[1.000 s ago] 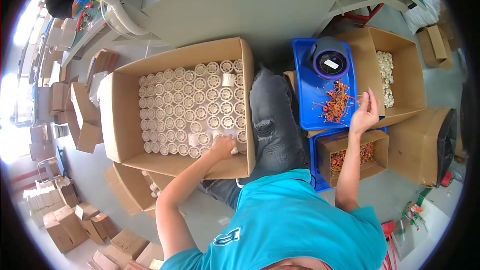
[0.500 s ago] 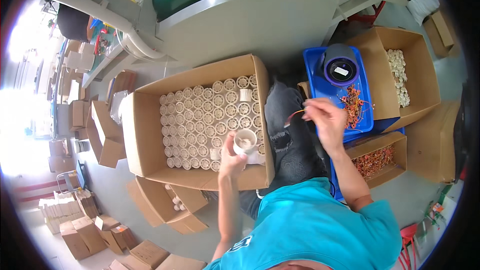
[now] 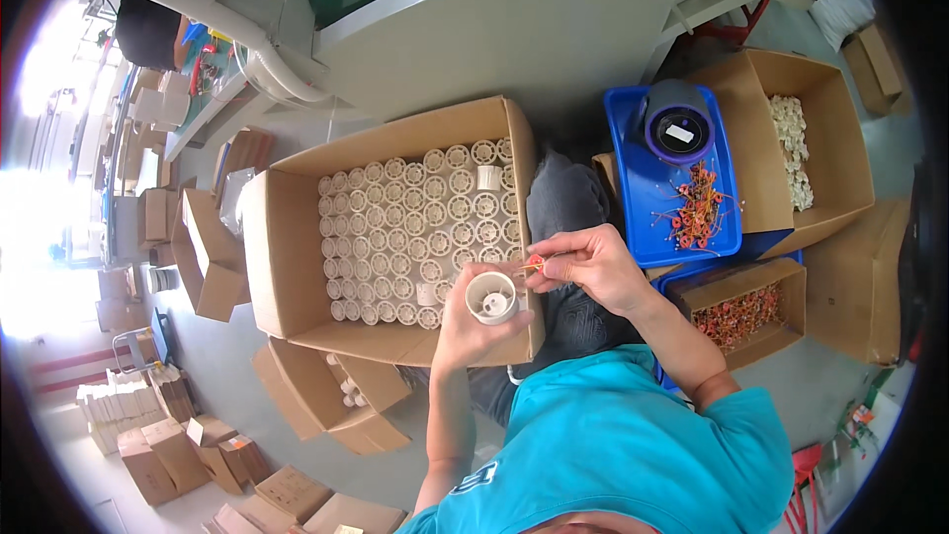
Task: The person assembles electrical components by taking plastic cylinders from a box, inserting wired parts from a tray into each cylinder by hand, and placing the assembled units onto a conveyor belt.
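My left hand (image 3: 461, 329) is closed around a white plastic cup-shaped housing (image 3: 492, 299), its open mouth facing up and a round post showing inside. Close by its rim, my right hand (image 3: 596, 270) pinches a small red-orange wired part (image 3: 535, 264) between thumb and fingers. The thin wires point toward the housing; whether they touch it I cannot tell. Below both hands, a large cardboard box (image 3: 395, 341) holds rows of similar white round housings (image 3: 405, 237), one of them lying on its side on top.
On the right, a blue tray (image 3: 633, 188) bears a dark round device (image 3: 677, 124) and a pile of wired parts (image 3: 697, 208). Nearby are a box of more wired parts (image 3: 736, 318) and a box of small white pieces (image 3: 791, 148). A grey bench panel (image 3: 474, 49) stands ahead.
My right hand has moved left from beside the blue tray to the housing, bringing the wired part with it. My left hand has shifted slightly, and the housing is turned more upward.
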Available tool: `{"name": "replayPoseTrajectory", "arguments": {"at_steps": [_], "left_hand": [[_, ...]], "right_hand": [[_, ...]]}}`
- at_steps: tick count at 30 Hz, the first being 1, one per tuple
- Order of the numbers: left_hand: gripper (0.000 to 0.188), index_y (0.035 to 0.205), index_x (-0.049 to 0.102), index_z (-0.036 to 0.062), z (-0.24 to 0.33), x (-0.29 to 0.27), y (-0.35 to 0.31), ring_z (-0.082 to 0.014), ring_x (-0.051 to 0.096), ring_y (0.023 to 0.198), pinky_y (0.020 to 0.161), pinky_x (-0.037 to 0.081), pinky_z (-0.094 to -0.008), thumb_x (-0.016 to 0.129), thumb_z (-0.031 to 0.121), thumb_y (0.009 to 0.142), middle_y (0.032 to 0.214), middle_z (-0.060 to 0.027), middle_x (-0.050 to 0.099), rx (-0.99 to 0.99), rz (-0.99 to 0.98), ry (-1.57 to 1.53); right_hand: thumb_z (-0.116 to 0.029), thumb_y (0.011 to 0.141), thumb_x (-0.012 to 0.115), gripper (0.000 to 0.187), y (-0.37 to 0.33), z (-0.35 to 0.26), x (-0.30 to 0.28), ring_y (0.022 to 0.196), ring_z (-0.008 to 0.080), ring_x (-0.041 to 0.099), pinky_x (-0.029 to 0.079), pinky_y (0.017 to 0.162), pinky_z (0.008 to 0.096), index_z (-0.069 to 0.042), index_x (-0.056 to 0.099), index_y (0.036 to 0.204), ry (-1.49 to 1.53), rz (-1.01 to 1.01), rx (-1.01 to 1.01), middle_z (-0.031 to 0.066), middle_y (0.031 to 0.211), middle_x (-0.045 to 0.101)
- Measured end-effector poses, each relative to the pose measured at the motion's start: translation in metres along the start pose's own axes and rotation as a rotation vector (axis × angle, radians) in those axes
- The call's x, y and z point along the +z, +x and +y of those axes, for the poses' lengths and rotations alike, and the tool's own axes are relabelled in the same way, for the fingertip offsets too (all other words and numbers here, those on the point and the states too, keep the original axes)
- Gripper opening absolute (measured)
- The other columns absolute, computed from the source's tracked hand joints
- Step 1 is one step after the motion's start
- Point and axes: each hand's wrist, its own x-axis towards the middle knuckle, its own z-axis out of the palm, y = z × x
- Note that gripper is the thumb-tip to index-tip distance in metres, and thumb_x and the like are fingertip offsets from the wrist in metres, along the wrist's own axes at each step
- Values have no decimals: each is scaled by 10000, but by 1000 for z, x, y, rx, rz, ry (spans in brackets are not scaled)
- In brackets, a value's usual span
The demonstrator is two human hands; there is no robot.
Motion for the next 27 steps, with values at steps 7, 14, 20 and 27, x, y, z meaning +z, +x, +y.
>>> {"name": "replayPoseTrajectory", "arguments": {"at_steps": [7,14,20,27], "left_hand": [[473,1022,507,41,-2,3,-8,-154,662,844,786,525,-308,829,54,676,939,-66,682,-155,-200,-324],[545,1077,562,46,-18,18,6,-278,640,987,843,506,-369,869,61,628,1060,-115,666,290,365,509],[563,1096,559,37,-18,21,13,-321,639,899,746,527,-387,879,77,634,1023,-146,638,405,407,556],[507,1059,583,45,-17,24,11,-249,638,877,749,523,-343,862,58,636,992,-105,647,377,417,537]], "right_hand": [[26,777,727,230,-1,18,-4,798,213,653,524,700,312,-5,715,1005,-858,233,-593,107,914,657],[94,789,705,215,-6,-20,3,809,189,663,545,728,255,53,695,999,-557,341,-736,118,995,626],[143,750,702,262,-15,-17,21,806,216,677,570,712,282,59,691,998,-762,216,-892,149,998,625],[184,746,679,276,-8,-2,21,816,221,690,589,708,284,67,678,996,-807,250,-902,160,1020,612]]}}
